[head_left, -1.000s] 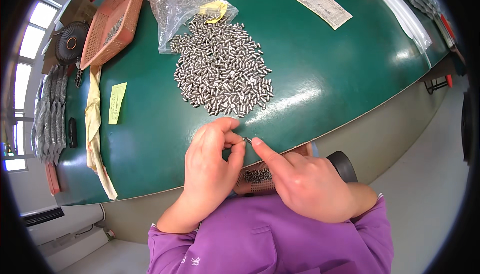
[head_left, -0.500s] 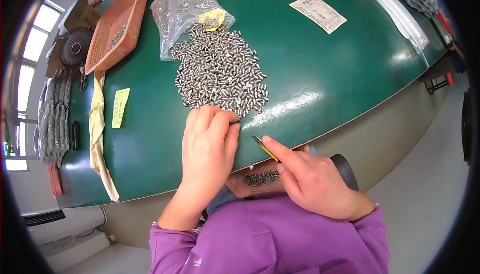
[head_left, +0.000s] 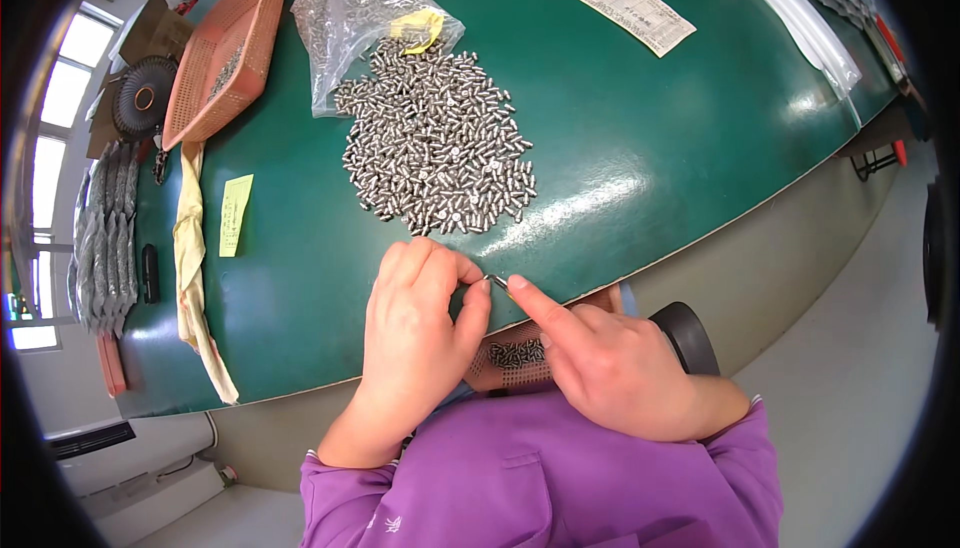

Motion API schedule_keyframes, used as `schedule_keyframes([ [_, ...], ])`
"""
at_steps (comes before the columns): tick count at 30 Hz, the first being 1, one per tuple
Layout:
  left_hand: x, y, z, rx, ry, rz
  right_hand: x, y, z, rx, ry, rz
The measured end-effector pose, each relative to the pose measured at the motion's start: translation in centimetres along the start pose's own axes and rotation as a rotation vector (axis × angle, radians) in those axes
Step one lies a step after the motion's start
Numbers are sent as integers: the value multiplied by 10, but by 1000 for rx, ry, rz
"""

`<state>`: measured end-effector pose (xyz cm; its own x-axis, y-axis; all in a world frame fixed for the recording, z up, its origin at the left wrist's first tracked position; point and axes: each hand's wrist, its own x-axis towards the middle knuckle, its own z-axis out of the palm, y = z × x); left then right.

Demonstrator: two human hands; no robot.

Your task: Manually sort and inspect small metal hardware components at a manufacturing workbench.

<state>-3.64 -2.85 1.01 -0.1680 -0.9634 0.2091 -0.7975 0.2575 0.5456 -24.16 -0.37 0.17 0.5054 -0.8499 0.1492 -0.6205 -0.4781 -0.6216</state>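
Observation:
Over the near edge of the green table (head_left: 640, 128), my left hand (head_left: 415, 298) pinches a small metal part (head_left: 487, 279) between thumb and forefinger. My right hand (head_left: 620, 363) is closed round a slim yellow-and-black knife (head_left: 502, 285), forefinger stretched along it. The knife tip is at the small part; whether they touch I cannot tell. Just beyond my left hand spreads a heap of small silver metal parts (head_left: 440, 148). It spills from a clear plastic bag (head_left: 365, 8) with a yellow label. Below the table edge, a pink basket (head_left: 525, 376) holds more such parts, partly hidden by my hands.
At the far left a pink perforated basket (head_left: 225, 78) leans near a black fan (head_left: 147, 98). A yellowish cloth strip (head_left: 190, 248), a yellow slip (head_left: 235, 216), a black marker (head_left: 150, 273) and stacked grey bags (head_left: 105, 238) lie left. A paper slip (head_left: 637, 15) and clear bags (head_left: 805, 33) lie right.
My left hand has drawn back from the heap toward me and now pinches a small part. The knife in my right hand has come up and left, its tip meeting the left fingertips.

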Motion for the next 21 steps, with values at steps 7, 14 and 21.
schedule_keyframes([
  [7, -1, -3, 0, -28, -5, -2, 4, 1, -1, -57, 25, -53],
  [14, 0, -3, 1, -45, 12, 1, 11, -4, -13, -55, -42, -38],
  [21, -7, 1, -7, -97, -49, 129, 8, 5, -10, -23, -49, -53],
])
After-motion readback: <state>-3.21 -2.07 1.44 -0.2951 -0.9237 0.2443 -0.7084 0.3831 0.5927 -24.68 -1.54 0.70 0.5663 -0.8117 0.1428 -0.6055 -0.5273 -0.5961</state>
